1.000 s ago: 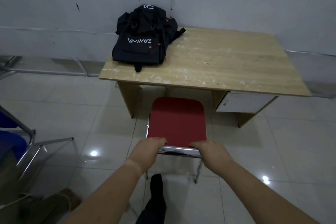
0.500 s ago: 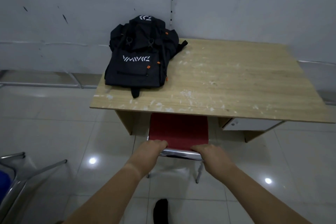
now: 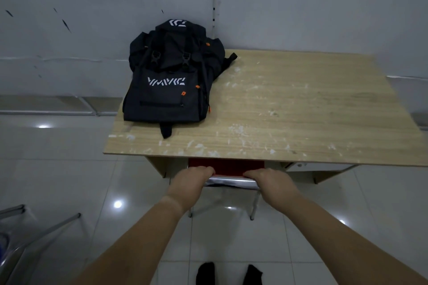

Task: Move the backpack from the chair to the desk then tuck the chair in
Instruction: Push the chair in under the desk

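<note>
A black backpack (image 3: 170,81) with white lettering and orange zip pulls lies on the wooden desk (image 3: 289,109); left hand (image 3: 193,180) and right hand (image 3: 272,183) grip the red chair (image 3: 228,166) beneath its edge.

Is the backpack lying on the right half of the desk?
No, the backpack lies on the far left corner of the desk, and the right half is bare.
</note>
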Motion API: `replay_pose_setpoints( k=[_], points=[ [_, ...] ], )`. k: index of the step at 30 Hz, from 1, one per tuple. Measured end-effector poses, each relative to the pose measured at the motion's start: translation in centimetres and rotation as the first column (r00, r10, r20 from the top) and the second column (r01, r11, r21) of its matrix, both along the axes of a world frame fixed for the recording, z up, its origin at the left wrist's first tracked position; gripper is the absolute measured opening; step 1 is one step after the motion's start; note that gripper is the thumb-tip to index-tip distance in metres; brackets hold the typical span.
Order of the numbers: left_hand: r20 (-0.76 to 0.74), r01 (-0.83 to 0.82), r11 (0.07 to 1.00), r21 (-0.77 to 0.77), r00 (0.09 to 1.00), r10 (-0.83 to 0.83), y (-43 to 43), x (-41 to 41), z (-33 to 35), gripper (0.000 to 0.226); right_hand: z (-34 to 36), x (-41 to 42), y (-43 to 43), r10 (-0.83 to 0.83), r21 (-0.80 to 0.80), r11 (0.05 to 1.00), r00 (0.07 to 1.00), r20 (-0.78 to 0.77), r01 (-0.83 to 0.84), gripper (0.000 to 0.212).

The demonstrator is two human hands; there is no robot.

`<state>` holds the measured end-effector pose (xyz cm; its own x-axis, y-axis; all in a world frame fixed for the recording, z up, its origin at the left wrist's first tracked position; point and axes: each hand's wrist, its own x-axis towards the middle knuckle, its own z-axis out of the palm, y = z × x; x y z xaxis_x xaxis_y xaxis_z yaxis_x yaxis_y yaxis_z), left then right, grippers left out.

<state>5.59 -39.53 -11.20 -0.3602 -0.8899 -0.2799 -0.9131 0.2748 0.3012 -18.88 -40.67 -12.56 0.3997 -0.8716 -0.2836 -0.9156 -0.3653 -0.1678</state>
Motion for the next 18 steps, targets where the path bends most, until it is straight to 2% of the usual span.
replay_pose_setpoints(
  k=[5, 10, 18],
  points=[
    [-0.016, 0.000, 1.000, -0.009, 1.000, 0.000, -3.5, -0.2, 0.3, 0.036, 0.3, -0.4, -3.6, 0.013, 0.019, 1.000, 1.000, -0.009, -0.013, 0.067],
    [-0.047, 0.081, 0.997, -0.012, 0.996, -0.081, -4.6, 0.7, -0.1, 0.037, 0.2, -0.6, -4.9, 0.054, 0.052, 0.997, 0.998, -0.026, -0.053, 0.064],
    [-0.064, 0.063, 0.998, 0.026, 0.996, -0.061, -4.4, 0.9, 0.0, 0.036, 0.6, 0.1, -3.8, -0.008, 0.028, 1.000, 1.000, -0.015, 0.008, 0.063]
  ],
)
